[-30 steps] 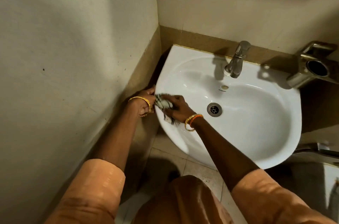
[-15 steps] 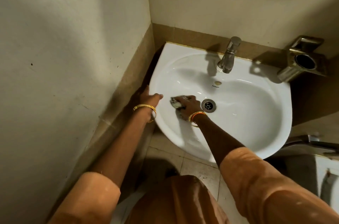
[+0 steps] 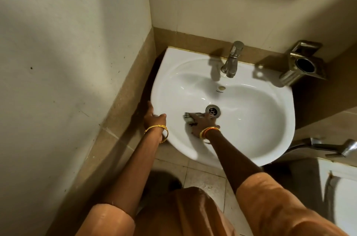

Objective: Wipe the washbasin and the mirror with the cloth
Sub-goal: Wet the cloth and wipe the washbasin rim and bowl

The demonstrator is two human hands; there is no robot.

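Wiping is under way inside the glossy white ceramic washbasin (image 3: 251, 119), so the task looks to be in its first half. The right hand (image 3: 202, 122) lies flat on the small pale cloth with dark markings (image 3: 190, 118), fingers stretched toward the round steel drain (image 3: 212, 110), pressing the cloth against the bowl's near-left slope rather than pinching it. The cloth sits mostly hidden under the palm, just left of the drain; its visible edge pokes out on the far-left side of the hand. What shows of it seems to run lengthwise from near-left toward the drain, following the fingers, though its full outline cannot be made out.

The left hand (image 3: 154, 118) holds the basin's left rim, thumb over the top edge; the other fingers drop out of sight behind the rim, so how tightly they curl cannot be told.

How much of the bowl is already clean cannot be judged; the porcelain shines evenly. Likely left to do are the far slope below the chrome pillar tap (image 3: 231, 60), the right half of the bowl and the flat rim. No mirror appears, so that part seems wholly ahead.
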